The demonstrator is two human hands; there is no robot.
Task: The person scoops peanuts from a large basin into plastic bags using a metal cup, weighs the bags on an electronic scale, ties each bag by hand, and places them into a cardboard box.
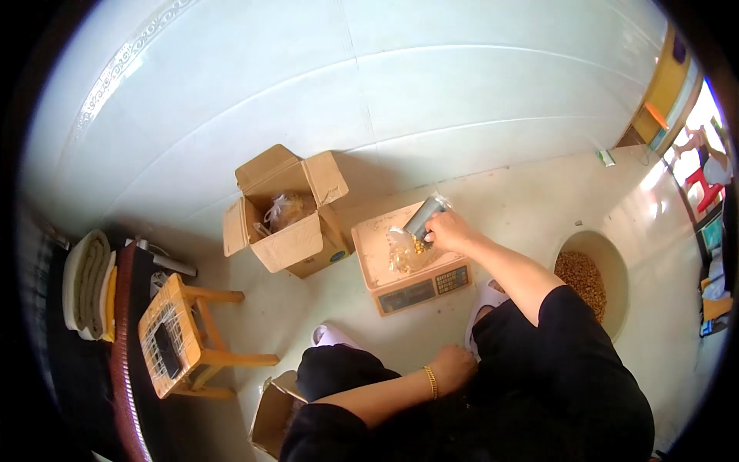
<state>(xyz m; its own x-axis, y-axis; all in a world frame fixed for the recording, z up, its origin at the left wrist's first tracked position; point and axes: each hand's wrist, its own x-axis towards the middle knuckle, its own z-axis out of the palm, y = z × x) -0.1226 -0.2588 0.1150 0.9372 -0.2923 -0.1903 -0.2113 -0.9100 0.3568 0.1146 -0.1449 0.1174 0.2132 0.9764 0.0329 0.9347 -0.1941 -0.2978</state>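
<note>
My right hand is closed around a dark grey cup-like scoop, tilted over the platform of an orange electronic scale. Just below the scoop's mouth, a clear plastic bag rests on the scale. Yellow kernels show beside the bag and under the scoop; whether they are inside the bag is hard to see. My left hand, with a gold bracelet at the wrist, lies by my knee with its fingers curled closed. Nothing shows in it.
An open cardboard box with a plastic bag inside stands left of the scale. A pale bucket of brown-yellow kernels is at the right. A wooden stool holding a dark phone-like object is left; another cardboard box sits near my leg.
</note>
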